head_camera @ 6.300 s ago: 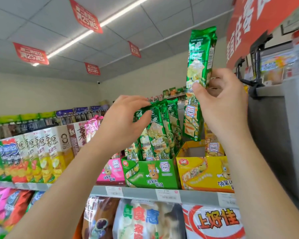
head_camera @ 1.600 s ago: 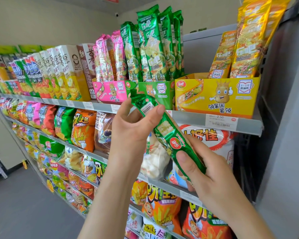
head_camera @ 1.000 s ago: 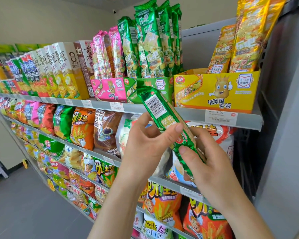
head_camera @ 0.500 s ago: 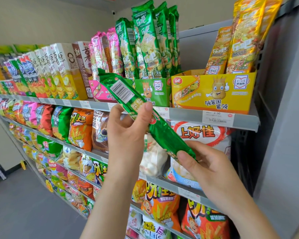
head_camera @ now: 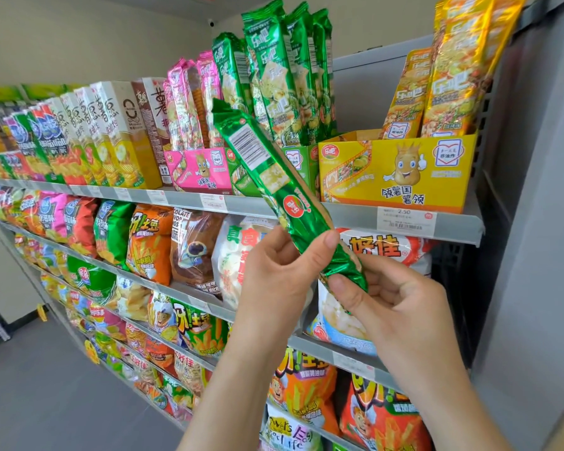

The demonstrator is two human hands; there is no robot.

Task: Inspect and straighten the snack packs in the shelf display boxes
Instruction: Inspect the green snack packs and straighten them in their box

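Pinching a tilted long green foil snack pack (head_camera: 274, 187), my right hand (head_camera: 391, 307) at its bottom, left hand (head_camera: 280, 271) just above

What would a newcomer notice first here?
The long green snack pack, held slanted before the shelf: the left hand grips its lower part, the right hand pinches its bottom end. Behind it, standing green packs fill the green display box, beside a yellow display box.
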